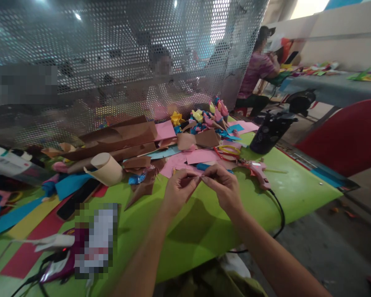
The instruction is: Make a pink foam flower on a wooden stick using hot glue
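Observation:
My left hand (181,189) and my right hand (225,187) meet fingertip to fingertip above the green table (200,251). Both are closed in a pinch. Whatever lies between the fingers is too small and covered to name. Just beyond them are pink paper sheets (200,156) and a blue rolled piece (204,166). A brown paper cone (144,189) with a crumpled blue piece (137,178) rests left of my left hand. Right of my right hand lies a pink glue gun (260,175). Scissors with yellow and red handles (229,151) lie behind it.
Folded brown paper (120,138), a tan paper roll (106,169) and small paper flowers (214,115) line a perforated metal panel (111,53). A black tumbler (270,132) stands at the right. Coloured strips (40,227) and a purple power strip (60,264) lie left. Another person (258,74) sits beyond.

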Tool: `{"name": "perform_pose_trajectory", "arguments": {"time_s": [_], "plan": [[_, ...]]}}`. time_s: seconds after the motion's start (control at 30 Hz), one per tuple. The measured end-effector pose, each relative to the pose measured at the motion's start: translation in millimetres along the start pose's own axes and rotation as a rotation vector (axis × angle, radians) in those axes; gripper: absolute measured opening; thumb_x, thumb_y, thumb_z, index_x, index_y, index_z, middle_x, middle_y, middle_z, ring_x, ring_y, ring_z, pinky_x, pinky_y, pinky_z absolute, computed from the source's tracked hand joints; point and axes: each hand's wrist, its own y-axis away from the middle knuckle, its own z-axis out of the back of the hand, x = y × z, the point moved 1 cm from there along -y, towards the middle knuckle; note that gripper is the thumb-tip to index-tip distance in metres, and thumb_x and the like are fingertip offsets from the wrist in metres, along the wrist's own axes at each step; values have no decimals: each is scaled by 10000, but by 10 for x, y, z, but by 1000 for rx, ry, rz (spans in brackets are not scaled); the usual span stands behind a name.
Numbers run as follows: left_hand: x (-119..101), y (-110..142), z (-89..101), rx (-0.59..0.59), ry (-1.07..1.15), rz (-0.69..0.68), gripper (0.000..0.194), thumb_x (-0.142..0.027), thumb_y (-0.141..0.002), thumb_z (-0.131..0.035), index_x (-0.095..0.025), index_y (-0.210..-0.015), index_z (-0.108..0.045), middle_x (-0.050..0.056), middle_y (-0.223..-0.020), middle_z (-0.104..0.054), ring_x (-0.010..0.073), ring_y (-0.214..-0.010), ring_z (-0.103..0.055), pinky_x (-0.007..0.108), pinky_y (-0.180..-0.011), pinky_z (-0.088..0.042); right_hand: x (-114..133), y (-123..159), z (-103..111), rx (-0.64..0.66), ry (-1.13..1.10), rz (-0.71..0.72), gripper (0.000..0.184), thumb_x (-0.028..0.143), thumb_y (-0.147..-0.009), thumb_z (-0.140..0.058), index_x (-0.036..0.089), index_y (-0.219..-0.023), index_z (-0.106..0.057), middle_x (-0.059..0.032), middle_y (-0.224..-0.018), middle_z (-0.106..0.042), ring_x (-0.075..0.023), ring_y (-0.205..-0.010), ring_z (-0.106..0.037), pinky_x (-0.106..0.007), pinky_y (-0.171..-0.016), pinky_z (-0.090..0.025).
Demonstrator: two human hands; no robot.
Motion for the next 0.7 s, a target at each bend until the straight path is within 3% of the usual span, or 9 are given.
{"name": "perform_pose_trajectory", "arguments": {"time_s": [0.33, 0.7], "plan": [[38, 5, 16, -28, -66, 15, 115, -310, -849, -620, -203, -813, -640, 18, -805, -661, 159, -804, -623, 267, -704, -518, -27, 3, -10, 32, 11, -11, 103, 301, -779, -714, 211, -767, -666, -6, -743, -616, -148, -674, -512, -277, -621, -400], [-25, 6, 2, 25, -146, -13, 70, -225, -839, -590, -178, -828, -640, 24, -828, -660, 143, -778, -621, 255, -721, -507, -14, 8, 7, 16, 54, -18, 130, 302, -779, -693, 206, -711, -637, 6, -692, -583, -145, -648, -487, -281, -611, -385]]}}
